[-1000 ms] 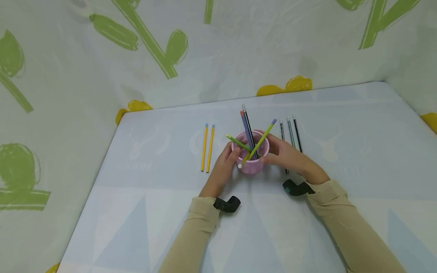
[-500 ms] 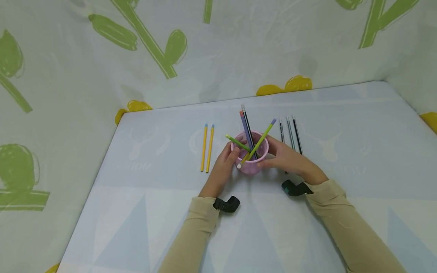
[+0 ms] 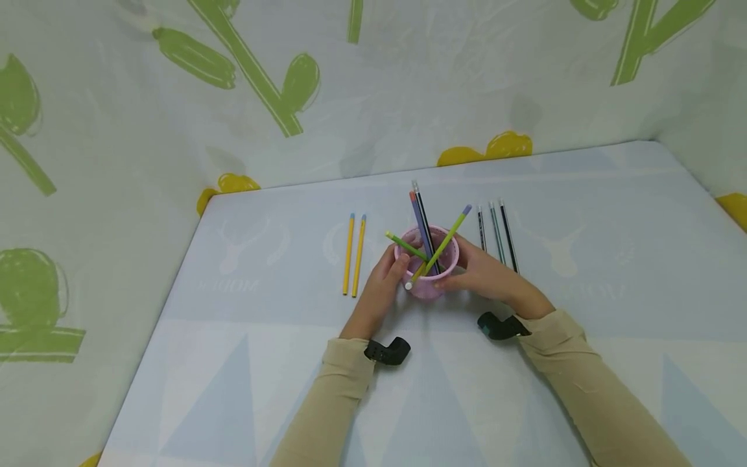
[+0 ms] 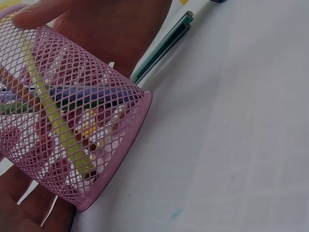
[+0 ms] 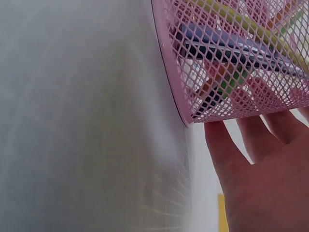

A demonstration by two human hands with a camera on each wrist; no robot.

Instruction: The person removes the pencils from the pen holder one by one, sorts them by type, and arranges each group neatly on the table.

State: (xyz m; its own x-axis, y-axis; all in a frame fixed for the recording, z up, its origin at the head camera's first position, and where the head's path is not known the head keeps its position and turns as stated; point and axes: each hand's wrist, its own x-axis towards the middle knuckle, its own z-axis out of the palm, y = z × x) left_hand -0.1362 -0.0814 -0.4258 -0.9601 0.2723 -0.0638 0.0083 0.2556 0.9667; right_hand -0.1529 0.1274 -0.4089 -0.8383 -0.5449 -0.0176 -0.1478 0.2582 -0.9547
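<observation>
A pink mesh pencil holder (image 3: 427,289) sits between my hands near the table's middle. My left hand (image 3: 376,293) grips its left side, thumb at the rim. From the right, my right hand (image 3: 493,275) holds the wall with its thumb in front; its fingertips behind are mostly hidden. Several pencils lean out of the holder, among them a lime pencil (image 3: 452,239), a green pencil (image 3: 404,242) and a purple pencil (image 3: 420,216). Through the mesh (image 4: 104,82) in the left wrist view their lower ends show. The right wrist view catches the holder's base rim (image 5: 169,67).
Two yellow pencils (image 3: 359,256) lie left of the holder on the pale patterned table (image 3: 280,389). To the right lie three dark pencils (image 3: 509,235), partly covered by my right hand. A wall with plant prints (image 3: 397,97) rises behind the table's far edge.
My right hand has shifted slightly left and toward me, its thumb sliding along the holder's front. The left hand and the pencils stay nearly as they were.
</observation>
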